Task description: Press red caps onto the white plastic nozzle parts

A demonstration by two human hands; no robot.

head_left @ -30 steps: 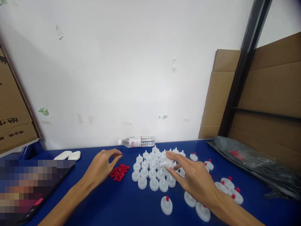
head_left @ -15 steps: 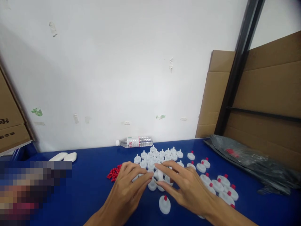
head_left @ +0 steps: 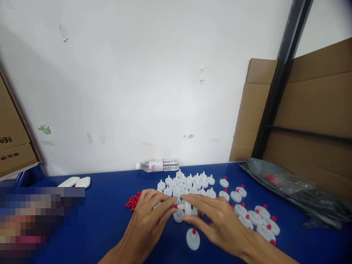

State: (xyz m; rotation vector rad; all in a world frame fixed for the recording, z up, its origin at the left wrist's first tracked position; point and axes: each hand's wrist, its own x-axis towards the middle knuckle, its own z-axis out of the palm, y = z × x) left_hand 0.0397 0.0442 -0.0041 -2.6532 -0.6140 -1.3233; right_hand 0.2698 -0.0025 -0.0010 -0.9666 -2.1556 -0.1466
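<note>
Between the thumb and fingers of my right hand [head_left: 220,220] is a white plastic nozzle cap [head_left: 188,209], turned on its side with its spout toward the left. My left hand [head_left: 150,222] pinches a small red tip cap [head_left: 175,206] at the end of that spout; how far it is on cannot be made out. Behind both hands stand several white nozzle caps [head_left: 177,192] with bare spouts, partly hidden by my fingers. A red pile of tip caps [head_left: 133,201] lies left of my left hand. One red-tipped nozzle cap [head_left: 193,240] rests in front, between my wrists.
Several red-tipped nozzle caps [head_left: 255,217] are spread right of my right hand. A clear bottle [head_left: 163,165] lies along the wall. Dark plastic bags [head_left: 291,190] cover the table's right side. Two white rounded objects [head_left: 83,182] lie at the left. Cardboard [head_left: 251,113] leans at the right.
My hands have come closer together. The red tip cap now shows at the spout of the nozzle cap, where it was mostly hidden by my left fingers.
</note>
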